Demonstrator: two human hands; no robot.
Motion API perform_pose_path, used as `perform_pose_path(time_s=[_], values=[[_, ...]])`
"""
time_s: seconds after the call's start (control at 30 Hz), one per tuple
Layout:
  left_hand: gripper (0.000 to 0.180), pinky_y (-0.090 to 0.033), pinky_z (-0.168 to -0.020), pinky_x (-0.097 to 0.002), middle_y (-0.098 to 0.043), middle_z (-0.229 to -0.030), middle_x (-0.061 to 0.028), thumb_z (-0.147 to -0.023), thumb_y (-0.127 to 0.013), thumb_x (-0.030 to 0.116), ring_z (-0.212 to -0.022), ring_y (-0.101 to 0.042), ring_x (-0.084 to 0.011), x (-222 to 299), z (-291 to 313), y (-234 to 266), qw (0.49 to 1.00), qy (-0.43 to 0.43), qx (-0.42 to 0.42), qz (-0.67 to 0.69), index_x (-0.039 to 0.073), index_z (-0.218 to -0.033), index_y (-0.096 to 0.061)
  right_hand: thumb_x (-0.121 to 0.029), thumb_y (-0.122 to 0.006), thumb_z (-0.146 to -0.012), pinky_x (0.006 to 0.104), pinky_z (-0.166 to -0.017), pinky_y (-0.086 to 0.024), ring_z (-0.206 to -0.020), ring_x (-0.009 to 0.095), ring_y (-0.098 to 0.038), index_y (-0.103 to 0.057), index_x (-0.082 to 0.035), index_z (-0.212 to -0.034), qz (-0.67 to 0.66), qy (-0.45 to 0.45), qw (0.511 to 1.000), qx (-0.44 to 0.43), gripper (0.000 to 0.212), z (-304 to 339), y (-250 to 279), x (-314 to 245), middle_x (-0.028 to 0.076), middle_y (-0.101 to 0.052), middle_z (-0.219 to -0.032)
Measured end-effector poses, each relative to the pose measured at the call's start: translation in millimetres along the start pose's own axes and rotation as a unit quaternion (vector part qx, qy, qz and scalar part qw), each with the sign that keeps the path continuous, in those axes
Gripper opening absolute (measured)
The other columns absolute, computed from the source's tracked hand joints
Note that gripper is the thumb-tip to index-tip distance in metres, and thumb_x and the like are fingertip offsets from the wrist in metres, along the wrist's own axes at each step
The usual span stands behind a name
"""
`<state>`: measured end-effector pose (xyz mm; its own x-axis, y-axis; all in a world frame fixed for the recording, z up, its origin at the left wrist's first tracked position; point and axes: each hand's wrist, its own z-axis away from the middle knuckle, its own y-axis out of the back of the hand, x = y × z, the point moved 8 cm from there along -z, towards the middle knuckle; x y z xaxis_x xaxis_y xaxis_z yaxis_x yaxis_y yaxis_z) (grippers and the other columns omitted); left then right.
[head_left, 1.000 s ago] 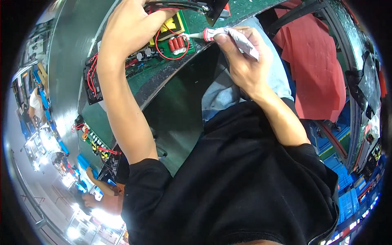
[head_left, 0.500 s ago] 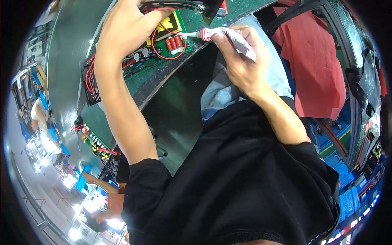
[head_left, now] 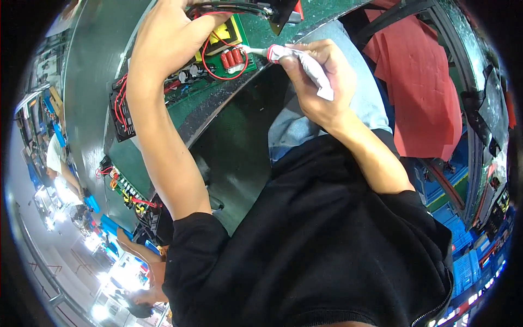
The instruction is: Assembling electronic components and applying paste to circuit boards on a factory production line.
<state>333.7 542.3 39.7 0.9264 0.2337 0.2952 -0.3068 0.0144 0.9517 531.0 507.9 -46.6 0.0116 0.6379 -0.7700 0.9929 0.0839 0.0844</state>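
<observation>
In my right hand (head_left: 324, 76), the thumb and fingers pinch a crumpled white and red squeeze tube (head_left: 309, 65). Its pale nozzle (head_left: 257, 51) points left and its tip lies beside several red cylindrical parts (head_left: 232, 58) on a green circuit board (head_left: 251, 66). White paste (head_left: 236, 68) shows by those parts. My left hand (head_left: 177, 32) bends over the board's far side, thumb stretched right near a yellow-wrapped transformer (head_left: 224, 34) and black cables (head_left: 231, 7). Its fingers are mostly out of sight, so what they grip is hidden. A thin red wire (head_left: 205, 61) loops around the red parts.
A second wired board (head_left: 128, 191) lies further left on the green bench (head_left: 92, 98). Red sheets (head_left: 417, 92) hang at the right, above blue crates (head_left: 460, 234). Another person's arm (head_left: 141, 250) shows at lower left. The bench edge (head_left: 218, 109) runs between my forearms.
My right hand has shifted slightly left and turned. The tube looks more squeezed and folded, its tail hanging lower. My left hand stays put. People at far left have moved a little.
</observation>
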Motion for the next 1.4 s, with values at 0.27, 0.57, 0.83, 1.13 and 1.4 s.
perform_pose_path(time_s=[0.27,0.57,0.83,1.13,1.4], values=[[0.034,-0.047,-0.082,-0.0407,-0.06,-0.096,-0.0167,-0.079,-0.073,0.03,-0.092,-0.061,-0.0345,-16,4,-6,0.994,-0.087,0.049,0.042,0.001,-0.095,-0.065,-0.005,-0.061,-0.093,0.0299,-0.069,-0.048,-0.077,0.014,-0.06,-0.057,0.001,-0.105,-0.087,-0.291,0.953,0.004,0.014,11,57,26,0.008,-0.063,-0.089],[0.038,-0.047,-0.085,-0.0421,-0.054,-0.105,-0.0151,-0.074,-0.075,0.014,-0.097,-0.058,-0.0354,3,37,4,0.988,-0.102,0.104,0.056,0.002,-0.104,-0.056,-0.012,-0.069,-0.086,0.0295,-0.075,-0.054,-0.08,0.016,-0.064,-0.06,0.002,-0.102,0.009,-0.167,0.937,0.305,0.023,-91,270,70,0.009,-0.064,-0.093],[0.027,-0.05,-0.08,-0.0446,-0.057,-0.102,-0.0125,-0.081,-0.075,0.022,-0.098,-0.059,-0.0339,2,153,23,0.949,-0.053,0.308,0.049,0.006,-0.095,-0.059,-0.051,-0.081,-0.075,0.0424,-0.08,-0.051,-0.082,0.034,-0.067,-0.067,0.004,-0.096,0.45,-0.125,0.847,0.251,0.06,-141,351,134,0.018,-0.07,-0.084],[0.019,-0.047,-0.081,-0.0442,-0.062,-0.095,-0.0162,-0.085,-0.068,0.018,-0.093,-0.06,-0.0348,-107,212,5,0.896,0.102,0.431,0.016,0.003,-0.094,-0.06,-0.029,-0.074,-0.083,0.0448,-0.092,-0.047,-0.103,0.042,-0.06,-0.061,0.008,-0.111,0.541,0.12,0.812,0.182,0.048,-132,275,45,0.027,-0.064,-0.105],[0.053,-0.052,-0.089,-0.0471,-0.059,-0.116,-0.0236,-0.073,-0.073,0.023,-0.106,-0.061,-0.0403,-205,133,39,0.952,0.213,0.157,-0.154,0.001,-0.117,-0.054,-0.011,-0.083,-0.064,0.044,-0.114,-0.034,-0.138,0.035,-0.039,-0.044,-0.009,-0.143,0.21,0.319,0.737,-0.558,0.088,-83,-48,-102,0.016,-0.046,-0.144]])
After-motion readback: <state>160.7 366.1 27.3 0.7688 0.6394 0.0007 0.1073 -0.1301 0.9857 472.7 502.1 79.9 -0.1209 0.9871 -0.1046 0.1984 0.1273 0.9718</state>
